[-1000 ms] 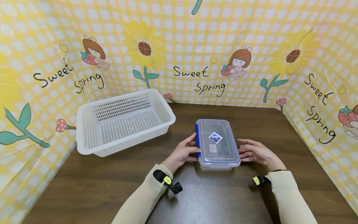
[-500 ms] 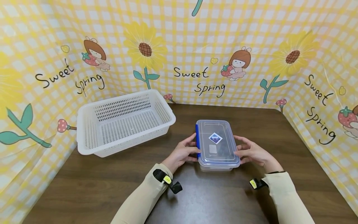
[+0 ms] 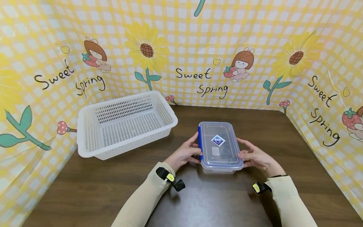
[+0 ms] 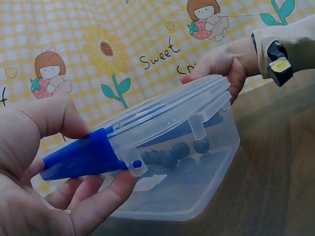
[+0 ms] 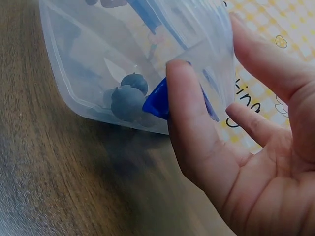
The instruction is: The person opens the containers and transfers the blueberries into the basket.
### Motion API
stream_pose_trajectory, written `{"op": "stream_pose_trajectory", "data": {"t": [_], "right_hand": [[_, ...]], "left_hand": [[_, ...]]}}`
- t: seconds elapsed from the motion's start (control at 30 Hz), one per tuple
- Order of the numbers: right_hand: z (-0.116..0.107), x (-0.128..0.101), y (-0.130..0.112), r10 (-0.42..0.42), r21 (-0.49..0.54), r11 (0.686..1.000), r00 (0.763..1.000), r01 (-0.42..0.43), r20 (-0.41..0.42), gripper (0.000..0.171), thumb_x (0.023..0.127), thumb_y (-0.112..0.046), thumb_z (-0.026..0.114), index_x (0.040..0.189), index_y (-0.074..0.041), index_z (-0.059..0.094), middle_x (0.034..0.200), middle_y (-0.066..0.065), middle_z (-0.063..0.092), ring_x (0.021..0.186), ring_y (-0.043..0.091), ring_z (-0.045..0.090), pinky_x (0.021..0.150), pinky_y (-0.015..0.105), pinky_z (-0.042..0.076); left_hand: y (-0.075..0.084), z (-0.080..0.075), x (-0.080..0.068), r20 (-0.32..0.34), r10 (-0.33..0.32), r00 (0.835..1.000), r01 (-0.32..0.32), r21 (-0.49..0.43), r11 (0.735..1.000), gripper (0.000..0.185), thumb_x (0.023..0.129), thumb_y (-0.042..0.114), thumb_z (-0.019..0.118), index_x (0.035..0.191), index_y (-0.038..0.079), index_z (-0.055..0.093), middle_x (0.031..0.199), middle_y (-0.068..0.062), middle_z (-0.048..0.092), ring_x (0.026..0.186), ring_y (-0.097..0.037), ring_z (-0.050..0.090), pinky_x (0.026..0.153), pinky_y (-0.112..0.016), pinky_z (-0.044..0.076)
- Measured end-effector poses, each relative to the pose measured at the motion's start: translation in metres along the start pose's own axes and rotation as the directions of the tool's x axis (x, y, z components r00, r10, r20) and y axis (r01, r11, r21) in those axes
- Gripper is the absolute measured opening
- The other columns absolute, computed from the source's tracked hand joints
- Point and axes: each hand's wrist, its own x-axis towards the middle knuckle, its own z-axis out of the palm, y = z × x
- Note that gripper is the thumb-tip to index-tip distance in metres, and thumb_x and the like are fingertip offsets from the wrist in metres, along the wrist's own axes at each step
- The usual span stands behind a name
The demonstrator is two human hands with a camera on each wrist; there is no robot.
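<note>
A clear plastic food container [image 3: 227,157] with a clear lid and a blue-and-white label stands on the table, its lid on. Several dark blueberries [image 4: 170,158] lie inside. At its left side my left hand [image 3: 184,154] has the thumb over the blue latch [image 4: 81,155] and the fingers below it; this latch juts outward from the wall. On the opposite side my right hand [image 3: 259,158] holds the container, thumb at the lid's edge. In the right wrist view a finger [image 5: 189,101] lies against the other blue latch [image 5: 158,101], partly covering it.
A white perforated plastic basket [image 3: 133,145] stands at the back left of the dark wooden table [image 3: 198,198]. Yellow checked cloth [image 3: 193,41] with printed flowers and figures hangs behind and along both sides.
My right hand has moved left onto the container's right side, and its thumb has come to the lid's edge. The left hand and the container are nearly where they were.
</note>
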Motion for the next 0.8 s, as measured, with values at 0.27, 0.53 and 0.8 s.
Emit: {"op": "stream_pose_trajectory", "data": {"t": [0.27, 0.53, 0.8], "right_hand": [[-0.003, 0.0, 0.001, 0.016, 0.007, 1.0, 1.0, -0.016, 0.0, 0.076, 0.099, 0.0, 0.059, 0.156, -0.016, 0.012, 0.1, 0.011, 0.071, 0.087, 0.025, 0.073, 0.075, 0.041, 0.062], [0.001, 0.0, -0.003, 0.031, -0.048, 0.998, 0.999, -0.033, -0.034, 0.084, 0.097, 0.0, 0.061, 0.157, -0.007, 0.003, 0.096, 0.012, 0.072, 0.085, 0.026, 0.073, 0.073, 0.042, 0.062], [0.007, -0.002, -0.009, 0.056, -0.125, 0.99, 0.994, -0.068, -0.097, 0.091, 0.094, -0.002, 0.067, 0.156, -0.001, 0.001, 0.09, 0.012, 0.071, 0.077, 0.025, 0.073, 0.069, 0.041, 0.062]], "left_hand": [[0.003, 0.007, 0.001, -0.027, 0.005, 1.0, -0.004, 0.059, 0.998, 0.104, 0.075, -0.014, 0.062, 0.16, 0.027, 0.02, 0.115, -0.021, 0.044, 0.077, -0.026, 0.06, 0.066, -0.056, 0.06], [0.01, 0.014, -0.001, -0.035, -0.007, 0.999, 0.013, 0.167, 0.986, 0.106, 0.074, -0.012, 0.063, 0.161, 0.023, 0.014, 0.113, -0.023, 0.045, 0.08, -0.03, 0.061, 0.068, -0.06, 0.058], [0.017, 0.024, -0.005, -0.031, 0.036, 0.999, -0.024, 0.325, 0.945, 0.107, 0.073, -0.011, 0.061, 0.16, 0.011, 0.003, 0.137, -0.034, 0.042, 0.099, -0.046, 0.061, 0.062, -0.059, 0.059]]}}
